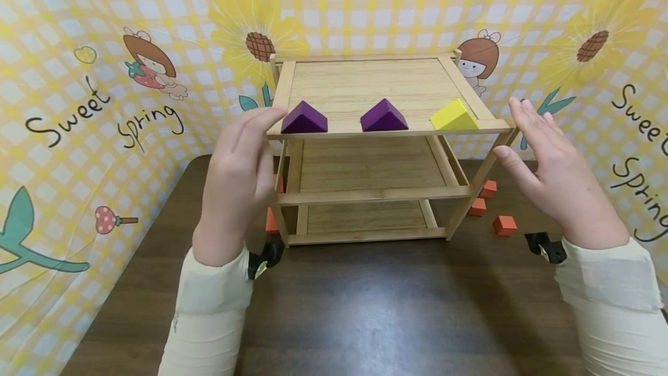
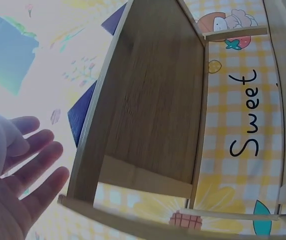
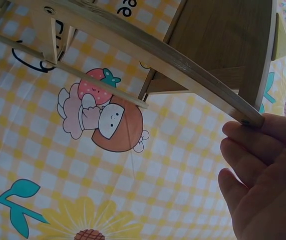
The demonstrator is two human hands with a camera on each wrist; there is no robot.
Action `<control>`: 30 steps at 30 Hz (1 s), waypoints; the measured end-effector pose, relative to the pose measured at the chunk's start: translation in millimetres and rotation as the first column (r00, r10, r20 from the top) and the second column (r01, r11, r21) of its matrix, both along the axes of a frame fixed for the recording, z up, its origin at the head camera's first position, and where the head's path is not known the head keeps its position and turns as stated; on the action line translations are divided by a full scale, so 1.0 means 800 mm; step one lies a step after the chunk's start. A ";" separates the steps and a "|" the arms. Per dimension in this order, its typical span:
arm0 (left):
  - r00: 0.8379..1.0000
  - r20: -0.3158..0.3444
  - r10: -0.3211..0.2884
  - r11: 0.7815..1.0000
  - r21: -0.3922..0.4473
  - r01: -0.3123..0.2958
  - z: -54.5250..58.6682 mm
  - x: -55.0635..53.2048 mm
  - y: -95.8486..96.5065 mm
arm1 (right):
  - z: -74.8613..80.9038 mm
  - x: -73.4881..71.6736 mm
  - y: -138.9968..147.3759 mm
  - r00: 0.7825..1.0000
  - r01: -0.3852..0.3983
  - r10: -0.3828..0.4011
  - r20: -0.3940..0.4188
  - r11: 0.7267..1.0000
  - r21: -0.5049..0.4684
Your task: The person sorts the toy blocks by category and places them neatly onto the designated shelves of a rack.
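Observation:
A three-tier wooden shelf rack (image 1: 383, 193) stands on the dark table. Along the front edge of its top sit two purple triangular blocks (image 1: 304, 118) (image 1: 384, 116) and a yellow triangular block (image 1: 455, 116) at the right end. My left hand (image 1: 237, 181) is raised beside the top's left front corner, its fingers loosely bent and empty. In the left wrist view those fingers (image 2: 37, 167) appear apart from the rack. At the right front corner is my right hand (image 1: 561, 170), thumb spread. Its fingers (image 3: 250, 142) seem to touch the upright's top end in the right wrist view.
Several small orange blocks (image 1: 505, 226) lie on the dark table (image 1: 365, 306) to the right of the rack. More orange pieces (image 1: 272, 221) show at its left, partly hidden. A yellow checked cloth (image 1: 334, 4) with printed flowers and figures hangs behind and at both sides.

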State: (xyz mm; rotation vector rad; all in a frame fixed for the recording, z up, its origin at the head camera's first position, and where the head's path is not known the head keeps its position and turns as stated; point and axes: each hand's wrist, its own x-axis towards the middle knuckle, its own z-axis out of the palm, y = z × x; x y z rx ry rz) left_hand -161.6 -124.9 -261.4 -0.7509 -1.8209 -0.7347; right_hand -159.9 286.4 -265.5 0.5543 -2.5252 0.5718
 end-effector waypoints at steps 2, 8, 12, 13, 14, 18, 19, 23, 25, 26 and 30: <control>1.000 -0.012 0.023 0.998 0.053 -0.022 -0.005 0.003 -0.003 | 0.000 0.000 0.000 1.000 0.001 -0.001 -0.004 1.000 0.000; 0.994 0.003 0.112 0.972 0.209 -0.110 -0.027 0.003 -0.016 | 0.001 0.000 0.000 1.000 0.002 -0.002 -0.007 1.000 -0.002; 0.982 0.068 0.174 0.950 0.251 -0.186 -0.047 0.002 -0.027 | 0.001 0.001 0.000 1.000 0.007 -0.007 0.009 1.000 -0.002; 0.979 0.085 0.185 0.944 0.260 -0.201 -0.052 0.002 -0.029 | 0.001 0.001 0.000 1.000 0.008 -0.008 0.012 1.000 -0.003; 0.975 0.104 0.195 0.940 0.263 -0.216 -0.058 0.001 -0.032 | 0.001 0.001 -0.001 1.000 0.010 -0.010 0.018 1.000 -0.003; 0.957 0.186 0.222 0.928 0.261 -0.266 -0.079 -0.002 -0.043 | 0.002 0.002 -0.001 1.000 0.015 -0.015 0.028 1.000 -0.007; 0.951 0.210 0.227 0.926 0.257 -0.277 -0.084 -0.003 -0.046 | 0.002 0.002 -0.002 1.000 0.014 -0.014 0.026 1.000 -0.007; 0.923 0.303 0.236 0.921 0.235 -0.312 -0.100 -0.011 -0.053 | 0.002 0.003 -0.002 1.000 0.013 -0.013 0.023 1.000 -0.010; 0.901 0.358 0.244 0.917 0.217 -0.335 -0.107 -0.015 -0.056 | 0.002 0.003 -0.002 1.000 0.015 -0.015 0.025 1.000 -0.008; 0.887 0.388 0.249 0.916 0.205 -0.346 -0.109 -0.016 -0.057 | 0.002 0.003 -0.002 1.000 0.015 -0.015 0.026 1.000 -0.009; 0.800 0.540 0.263 0.904 0.151 -0.400 -0.120 -0.022 -0.060 | 0.003 0.003 -0.002 0.999 0.016 -0.015 0.031 1.000 -0.007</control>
